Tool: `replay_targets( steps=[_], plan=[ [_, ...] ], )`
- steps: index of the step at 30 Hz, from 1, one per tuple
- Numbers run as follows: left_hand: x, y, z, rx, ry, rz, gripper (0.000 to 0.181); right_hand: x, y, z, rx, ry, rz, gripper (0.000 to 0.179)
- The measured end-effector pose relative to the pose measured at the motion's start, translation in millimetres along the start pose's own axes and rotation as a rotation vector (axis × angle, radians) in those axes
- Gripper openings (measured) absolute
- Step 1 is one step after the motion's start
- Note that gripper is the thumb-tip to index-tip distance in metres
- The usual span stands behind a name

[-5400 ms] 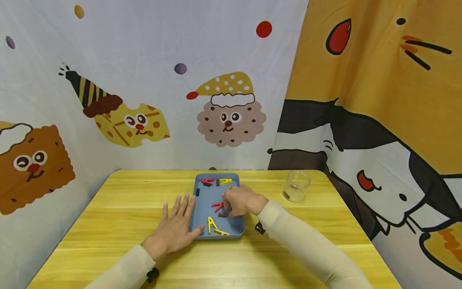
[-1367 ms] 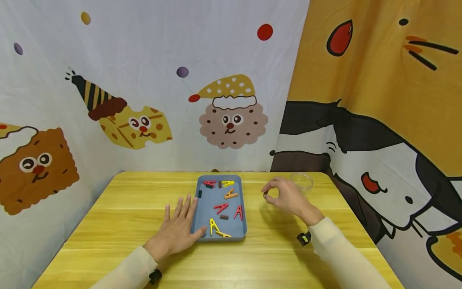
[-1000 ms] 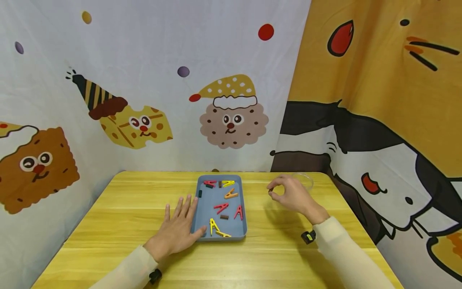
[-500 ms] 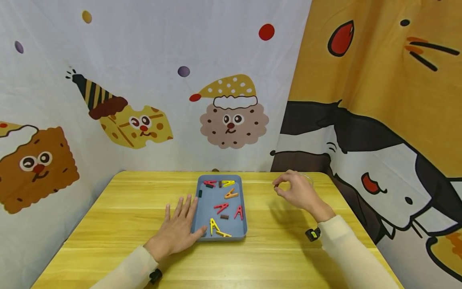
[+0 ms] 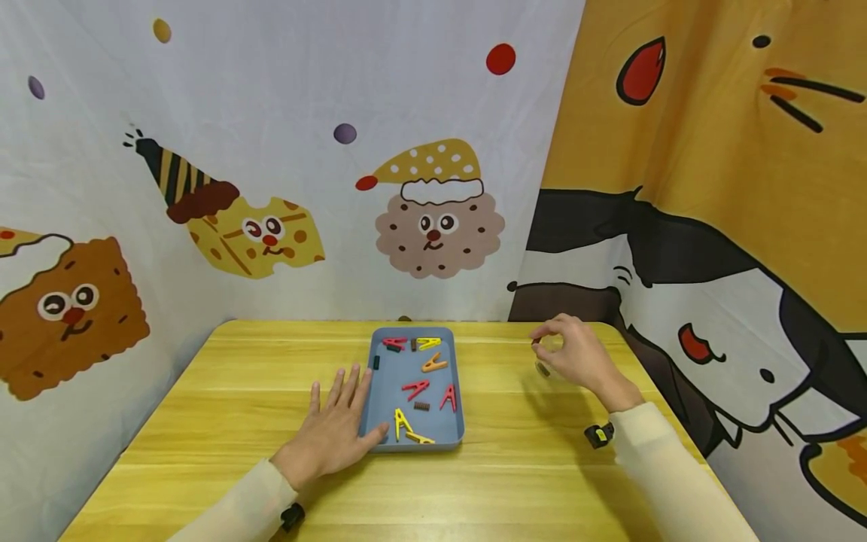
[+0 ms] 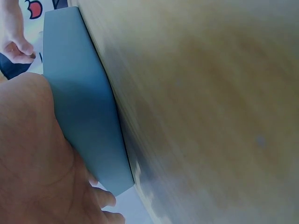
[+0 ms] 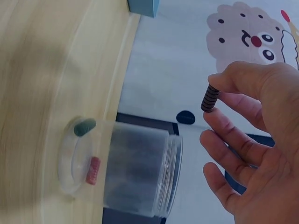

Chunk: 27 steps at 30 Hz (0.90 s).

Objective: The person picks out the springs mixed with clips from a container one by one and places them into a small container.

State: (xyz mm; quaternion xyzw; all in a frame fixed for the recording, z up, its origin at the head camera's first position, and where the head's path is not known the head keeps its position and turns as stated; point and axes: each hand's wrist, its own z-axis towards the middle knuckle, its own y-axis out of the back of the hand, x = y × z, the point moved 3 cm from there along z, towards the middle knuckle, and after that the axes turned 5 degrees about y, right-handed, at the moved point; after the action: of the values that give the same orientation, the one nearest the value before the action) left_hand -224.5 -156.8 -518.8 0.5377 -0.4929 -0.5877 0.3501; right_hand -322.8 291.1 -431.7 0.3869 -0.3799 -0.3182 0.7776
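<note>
Between thumb and fingertip my right hand [image 5: 584, 360] pinches a small dark brown spring [image 7: 210, 99]. The hand is raised at the clear jar [image 7: 135, 168], which it mostly hides in the head view. A green spring [image 7: 85, 127] and a red spring [image 7: 93, 171] lie at the jar's bottom. My left hand [image 5: 332, 430] is spread flat beside the blue-grey tray [image 5: 406, 376], its thumb against the tray's near left part. In the tray lie red clips [image 5: 448, 398], yellow clips [image 5: 401, 424], an orange clip [image 5: 434, 363], a brown spring [image 5: 421, 406] and other dark springs.
The tray and jar stand on a wooden table [image 5: 271, 391], the jar near its far right corner. A curtain with cartoon figures [image 5: 433, 226] hangs behind the table's back edge, and another printed curtain [image 5: 711, 263] is on the right.
My right hand has gone from inside the tray to the jar, carrying the spring, and lately drifted slightly right. The orange clip it covered now shows. My left hand has stayed by the tray.
</note>
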Motion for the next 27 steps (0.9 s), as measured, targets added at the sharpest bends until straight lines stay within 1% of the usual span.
replay_targets(
  steps=[14, 22, 27],
  plan=[
    [0.3, -0.6, -0.2, 0.0, 0.0, 0.002, 0.106, -25.2, 13.1, -3.4, -0.049, -0.053, 0.001, 0.013],
    [-0.3, 0.1, -0.8, -0.003, -0.002, -0.009, 0.106, -34.9, 17.9, -6.2, -0.087, -0.088, -0.034, 0.014],
    [0.5, -0.8, -0.2, -0.001, -0.002, -0.01, 0.106, -42.3, 21.0, -7.4, -0.071, -0.124, -0.041, 0.015]
  ],
)
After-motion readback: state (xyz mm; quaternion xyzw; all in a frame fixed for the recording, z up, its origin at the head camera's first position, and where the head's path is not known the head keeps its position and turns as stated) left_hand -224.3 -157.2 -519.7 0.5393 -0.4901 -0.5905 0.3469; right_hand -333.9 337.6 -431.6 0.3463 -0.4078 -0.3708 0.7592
